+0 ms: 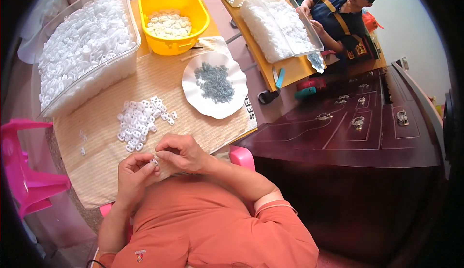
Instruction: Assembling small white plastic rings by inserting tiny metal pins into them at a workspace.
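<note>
Near the table's front edge, my left hand (133, 172) pinches a small white plastic piece with holes (154, 162) between thumb and fingers. Right beside it is my right hand (182, 154), its thumb and forefinger pressed together at the piece; whatever they hold is too small to make out. Just beyond both hands lies a loose pile of similar white pieces (137, 124) on the striped table cover (99, 157). A white plate with a wavy rim (238, 85) stands to the right of the pile, heaped with small grey parts (214, 81).
A clear bin (92, 77) full of white pieces stands far left, beside a yellow tub (169, 44) of cream-coloured pieces. Pink stools (34, 183) flank the table. A co-worker (338, 14) sits at another table (263, 67) with a similar bin. Dark panelled furniture (348, 132) fills the right.
</note>
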`<move>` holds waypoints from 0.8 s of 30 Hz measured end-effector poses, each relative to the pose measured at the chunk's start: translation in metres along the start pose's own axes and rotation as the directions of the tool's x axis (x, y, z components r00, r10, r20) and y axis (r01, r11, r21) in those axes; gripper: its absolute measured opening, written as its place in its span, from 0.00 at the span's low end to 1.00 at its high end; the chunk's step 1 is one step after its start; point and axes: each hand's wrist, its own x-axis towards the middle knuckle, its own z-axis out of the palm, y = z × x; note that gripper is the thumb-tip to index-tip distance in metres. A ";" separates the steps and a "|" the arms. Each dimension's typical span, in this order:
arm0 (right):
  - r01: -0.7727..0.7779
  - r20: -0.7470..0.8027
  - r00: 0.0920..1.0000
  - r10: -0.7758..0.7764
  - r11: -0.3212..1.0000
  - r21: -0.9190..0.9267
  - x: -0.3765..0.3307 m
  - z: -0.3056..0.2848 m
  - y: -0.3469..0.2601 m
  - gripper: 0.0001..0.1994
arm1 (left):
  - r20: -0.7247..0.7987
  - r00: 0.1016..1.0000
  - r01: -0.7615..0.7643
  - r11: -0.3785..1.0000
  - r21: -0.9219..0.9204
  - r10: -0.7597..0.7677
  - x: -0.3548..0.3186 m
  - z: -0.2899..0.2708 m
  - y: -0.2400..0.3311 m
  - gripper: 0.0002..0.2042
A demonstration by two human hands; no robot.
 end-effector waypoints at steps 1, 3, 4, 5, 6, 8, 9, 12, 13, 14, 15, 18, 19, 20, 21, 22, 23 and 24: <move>0.019 0.008 1.000 -0.019 1.000 -0.006 0.001 0.000 0.000 0.02 | 0.001 1.000 0.007 1.000 0.003 -0.007 0.000 0.000 0.000 0.07; 0.034 0.009 0.999 -0.034 0.999 -0.011 0.003 -0.002 0.001 0.02 | 0.004 1.000 -0.015 1.000 -0.003 0.015 0.002 0.000 -0.001 0.07; 0.051 0.015 0.999 -0.051 0.999 -0.014 0.003 -0.002 0.001 0.02 | 0.006 1.000 -0.008 1.000 -0.001 0.008 0.002 -0.001 -0.001 0.07; 0.068 0.021 0.997 -0.068 0.998 -0.018 0.003 -0.003 0.001 0.02 | 0.003 1.000 -0.002 1.000 -0.005 0.002 0.003 -0.001 -0.002 0.07; 0.063 0.015 0.998 -0.063 0.998 -0.018 0.004 -0.004 0.001 0.02 | 0.002 1.000 0.003 1.000 -0.010 -0.003 0.004 -0.001 -0.002 0.07; 0.063 0.016 0.998 -0.062 0.998 -0.032 0.003 -0.004 -0.001 0.02 | 0.006 1.000 0.021 1.000 -0.010 -0.021 0.004 0.000 -0.002 0.07; 0.058 0.009 0.998 -0.057 0.998 -0.037 0.003 -0.005 -0.002 0.02 | 0.007 1.000 0.031 0.999 -0.010 -0.031 0.004 0.000 -0.002 0.07; 0.060 0.029 0.998 -0.060 0.998 0.008 0.004 -0.006 0.001 0.02 | -0.004 0.998 0.056 0.998 0.002 -0.056 0.003 0.000 -0.001 0.09; 0.055 0.026 0.998 -0.055 0.998 0.006 0.004 -0.006 0.000 0.02 | 0.003 0.998 0.062 0.998 0.000 -0.062 0.003 -0.002 -0.003 0.09; 0.052 0.024 0.998 -0.053 0.999 0.013 0.004 -0.005 -0.001 0.02 | 0.004 0.998 0.067 0.998 -0.002 -0.067 0.003 -0.004 -0.003 0.09; 0.050 0.023 0.998 -0.050 0.999 0.020 0.003 -0.004 -0.001 0.02 | 0.011 0.999 0.046 0.999 0.023 -0.046 0.002 -0.005 -0.004 0.09; 0.058 0.031 0.998 -0.059 0.998 0.021 0.004 -0.005 -0.002 0.02 | 0.027 0.999 0.027 0.999 0.029 -0.028 0.004 -0.005 -0.004 0.09; 0.056 0.034 0.998 -0.057 0.998 0.021 0.005 -0.005 -0.002 0.02 | 0.034 0.999 0.025 1.000 0.009 -0.026 0.004 -0.005 -0.003 0.09; 0.055 0.034 0.998 -0.056 0.998 0.020 0.005 -0.005 -0.002 0.02 | 0.032 0.999 0.026 1.000 0.007 -0.026 0.004 -0.004 -0.003 0.09; 0.055 0.034 0.998 -0.056 0.998 0.020 0.005 -0.005 -0.003 0.02 | 0.031 0.999 0.023 1.000 0.010 -0.023 0.004 -0.003 -0.002 0.08; 0.056 0.033 0.998 -0.056 0.998 0.019 0.005 -0.006 -0.002 0.02 | 0.032 0.999 0.018 1.000 0.016 -0.018 0.005 -0.002 -0.001 0.08; 0.067 0.030 0.997 -0.067 0.998 0.000 0.006 -0.006 -0.002 0.02 | 0.033 0.999 0.017 1.000 0.017 -0.017 0.005 -0.003 -0.002 0.08; 0.079 0.028 0.997 -0.078 0.997 -0.020 0.006 -0.005 -0.001 0.03 | 0.027 1.000 0.014 1.000 0.026 -0.015 0.005 -0.004 -0.003 0.08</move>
